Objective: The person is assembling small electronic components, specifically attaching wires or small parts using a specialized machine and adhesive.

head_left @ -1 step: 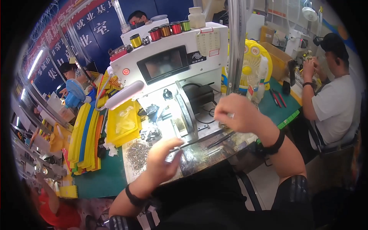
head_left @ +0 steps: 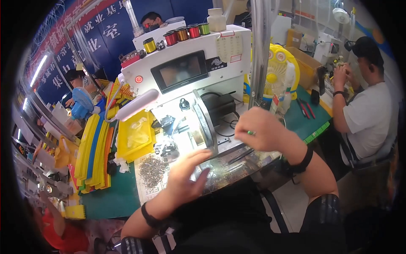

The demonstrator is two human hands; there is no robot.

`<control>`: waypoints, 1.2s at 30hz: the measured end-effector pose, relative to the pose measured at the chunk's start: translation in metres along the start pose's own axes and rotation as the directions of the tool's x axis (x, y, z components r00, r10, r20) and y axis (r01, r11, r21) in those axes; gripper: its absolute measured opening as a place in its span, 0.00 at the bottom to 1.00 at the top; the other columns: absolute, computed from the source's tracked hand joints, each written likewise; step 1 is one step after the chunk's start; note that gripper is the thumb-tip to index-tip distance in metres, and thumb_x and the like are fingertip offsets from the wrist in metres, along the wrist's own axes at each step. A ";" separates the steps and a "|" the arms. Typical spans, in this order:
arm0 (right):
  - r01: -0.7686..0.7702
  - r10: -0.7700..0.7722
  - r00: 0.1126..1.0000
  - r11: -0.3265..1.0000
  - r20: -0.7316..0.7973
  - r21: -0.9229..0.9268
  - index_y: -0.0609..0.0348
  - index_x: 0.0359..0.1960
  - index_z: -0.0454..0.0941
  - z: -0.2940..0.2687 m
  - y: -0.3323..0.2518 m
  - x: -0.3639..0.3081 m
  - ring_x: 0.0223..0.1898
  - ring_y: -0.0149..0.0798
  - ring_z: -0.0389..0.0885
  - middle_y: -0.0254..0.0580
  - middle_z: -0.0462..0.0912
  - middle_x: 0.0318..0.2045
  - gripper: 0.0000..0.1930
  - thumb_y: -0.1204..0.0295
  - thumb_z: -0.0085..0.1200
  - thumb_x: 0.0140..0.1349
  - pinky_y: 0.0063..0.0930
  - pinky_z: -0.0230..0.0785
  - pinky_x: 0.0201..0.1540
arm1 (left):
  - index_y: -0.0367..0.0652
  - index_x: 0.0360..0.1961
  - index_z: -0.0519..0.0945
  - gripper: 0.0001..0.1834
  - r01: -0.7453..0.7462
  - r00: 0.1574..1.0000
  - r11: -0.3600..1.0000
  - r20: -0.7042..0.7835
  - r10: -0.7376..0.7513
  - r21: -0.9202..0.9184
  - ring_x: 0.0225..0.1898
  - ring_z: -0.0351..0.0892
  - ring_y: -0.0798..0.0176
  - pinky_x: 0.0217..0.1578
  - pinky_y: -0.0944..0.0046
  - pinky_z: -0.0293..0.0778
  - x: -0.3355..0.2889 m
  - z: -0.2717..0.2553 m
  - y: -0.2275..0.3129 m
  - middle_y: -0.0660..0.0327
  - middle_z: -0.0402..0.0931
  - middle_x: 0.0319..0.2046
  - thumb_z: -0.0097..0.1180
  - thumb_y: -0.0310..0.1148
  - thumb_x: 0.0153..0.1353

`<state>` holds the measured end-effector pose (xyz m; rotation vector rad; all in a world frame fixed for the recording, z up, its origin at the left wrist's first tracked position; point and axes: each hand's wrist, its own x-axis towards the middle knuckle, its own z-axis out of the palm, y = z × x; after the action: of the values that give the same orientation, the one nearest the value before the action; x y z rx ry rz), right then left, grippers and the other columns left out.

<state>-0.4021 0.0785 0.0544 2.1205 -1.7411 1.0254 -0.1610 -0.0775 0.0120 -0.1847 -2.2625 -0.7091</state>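
Note:
My left hand (head_left: 188,175) is in front of the lit wheel of a white bench machine (head_left: 230,36), fingers stretched forward and thumb apart, with nothing visible between them. My right hand (head_left: 262,129) is raised to the right of the machine's black motor housing (head_left: 220,106), its fingers curled closed. A small shiny green piece (head_left: 251,133) shows at its fingers; whether it is held or worn cannot be made out. Below, a dark slim tool (head_left: 243,155) lies on the stained worktop (head_left: 224,173). A pile of small metal parts (head_left: 152,171) lies left of my left hand.
A pink-white lamp (head_left: 137,105) reaches over a yellow tray (head_left: 135,135). Yellow and blue strips (head_left: 91,148) stand further left. Wire spools (head_left: 171,38) line the machine's top. A yellow fan (head_left: 275,76) and red-handled pliers (head_left: 307,109) are at right, near a seated co-worker (head_left: 368,101).
My left hand has shifted slightly right and away from me, its fingers straighter. My right hand has turned a little, so the green piece now shows.

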 end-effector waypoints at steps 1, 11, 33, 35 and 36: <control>0.045 -0.045 0.999 0.999 0.031 -0.016 0.53 0.26 0.80 0.009 0.000 -0.007 0.31 0.45 0.79 0.36 0.80 0.25 0.04 0.71 0.63 0.57 0.39 0.68 0.41 | 0.36 0.56 0.78 0.25 0.026 1.000 1.000 0.015 -0.026 -0.009 0.51 0.83 0.44 0.51 0.54 0.79 0.010 0.009 0.013 0.47 0.81 0.52 0.65 0.22 0.55; 0.063 -0.065 0.997 0.996 0.029 0.066 0.54 0.29 0.81 0.022 -0.010 -0.033 0.36 0.43 0.81 0.35 0.81 0.28 0.06 0.68 0.65 0.56 0.39 0.69 0.46 | 0.38 0.41 0.86 0.06 0.348 0.920 0.934 0.222 -0.323 -0.085 0.32 0.88 0.60 0.36 0.63 0.80 0.012 0.048 -0.001 0.57 0.86 0.31 0.62 0.26 0.65; 0.560 -0.567 0.823 0.810 0.009 -0.174 0.57 0.36 0.82 0.058 -0.078 0.089 0.25 0.36 0.75 0.33 0.73 0.25 0.12 0.74 0.62 0.46 0.30 0.64 0.26 | 0.37 0.50 0.79 0.13 0.072 0.903 -0.226 0.160 -0.399 -0.971 0.71 0.64 0.45 0.73 0.45 0.57 -0.009 -0.025 -0.048 0.44 0.71 0.64 0.48 0.35 0.75; 0.557 -0.570 0.820 0.768 0.062 -0.316 0.56 0.33 0.80 0.077 -0.080 0.097 0.25 0.34 0.76 0.32 0.70 0.24 0.10 0.69 0.58 0.47 0.30 0.66 0.26 | 0.35 0.49 0.79 0.12 0.097 0.850 -0.235 0.204 -0.485 -0.967 0.66 0.70 0.49 0.69 0.50 0.63 -0.004 -0.033 -0.037 0.44 0.75 0.60 0.48 0.31 0.74; 0.557 -0.568 0.820 0.767 0.066 -0.320 0.56 0.33 0.80 0.076 -0.078 0.098 0.25 0.34 0.76 0.32 0.70 0.24 0.10 0.69 0.58 0.47 0.30 0.66 0.26 | 0.33 0.48 0.79 0.11 0.126 0.787 -0.244 0.246 -0.565 -0.962 0.62 0.76 0.52 0.65 0.55 0.69 -0.002 -0.036 -0.033 0.44 0.78 0.56 0.49 0.27 0.73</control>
<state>-0.2954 -0.0190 0.0801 2.1671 -1.0329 0.5501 -0.1488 -0.1243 0.0167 -0.0522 -0.7977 -2.5739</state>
